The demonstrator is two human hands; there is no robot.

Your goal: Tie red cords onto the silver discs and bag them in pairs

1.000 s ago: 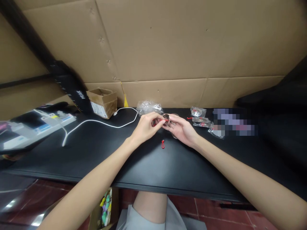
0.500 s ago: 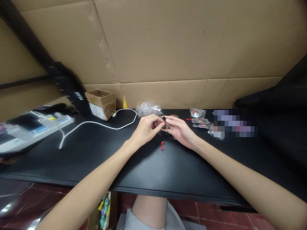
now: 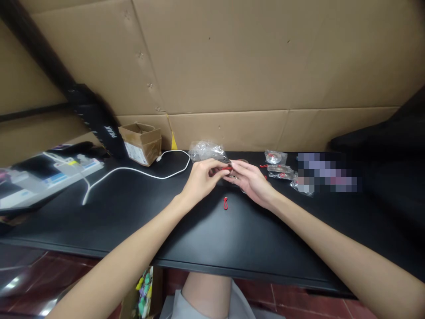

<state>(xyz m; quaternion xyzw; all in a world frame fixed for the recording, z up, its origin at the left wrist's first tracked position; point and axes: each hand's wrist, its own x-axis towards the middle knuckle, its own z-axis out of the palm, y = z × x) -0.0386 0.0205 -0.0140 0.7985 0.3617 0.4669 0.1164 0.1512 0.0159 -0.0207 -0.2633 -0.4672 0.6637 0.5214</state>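
The left hand (image 3: 203, 178) pinches a red cord (image 3: 227, 168); the right hand (image 3: 251, 180) half-curls, hold unclear; red loop (image 3: 226, 204) at their six o'clock.

The right hand (image 3: 251, 180) now has its fingertips nearer the left hand (image 3: 203, 177).

On my feed I see a thin red piece (image 3: 227, 168) held slightly right of the frame's middle and just below mid-height, lying roughly level. Right above it I make out a small dark piece (image 3: 227, 162), only partly showing. Both are so covered and blurred that I cannot tell their full shape or whether they join.
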